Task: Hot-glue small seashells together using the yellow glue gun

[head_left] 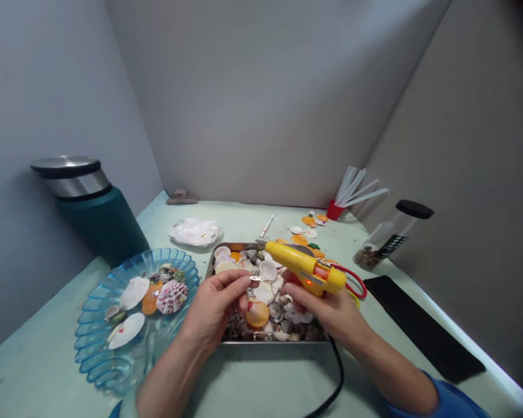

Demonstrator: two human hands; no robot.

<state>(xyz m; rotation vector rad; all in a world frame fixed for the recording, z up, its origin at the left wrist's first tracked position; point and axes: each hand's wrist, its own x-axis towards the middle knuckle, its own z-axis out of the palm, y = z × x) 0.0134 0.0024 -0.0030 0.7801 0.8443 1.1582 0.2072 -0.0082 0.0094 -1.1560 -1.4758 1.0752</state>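
- At the clock's centre, over the metal tray (283,342), a small pale, shiny piece (256,278) sits in the left hand (222,299); thumb and forefinger pinch it at their tips; its exact form is too small to tell.
- Just beside it, towards one o'clock, is a yellow glue gun (303,264); the right hand (325,307) is closed around its handle; the nozzle points towards ten o'clock and a small orange light glows on its side.
- Beneath both hands, the tray is heaped with mixed shells (268,270), white, orange and grey.
- At nine o'clock, a scalloped blue plate (87,337) holds several shells, one speckled purple and white; beyond it, towards ten, stands a teal bottle (100,217) with a steel top.
- At ten o'clock lies a crumpled white bundle (194,231); farther out, a brownish clip (182,197).
- At one o'clock, more shells are scattered on the table (244,383); beyond them, a red cup (335,210) of translucent sticks (353,184).
- At two o'clock, a black-lidded jar (383,235); at three to four, a flat black slab (425,328).
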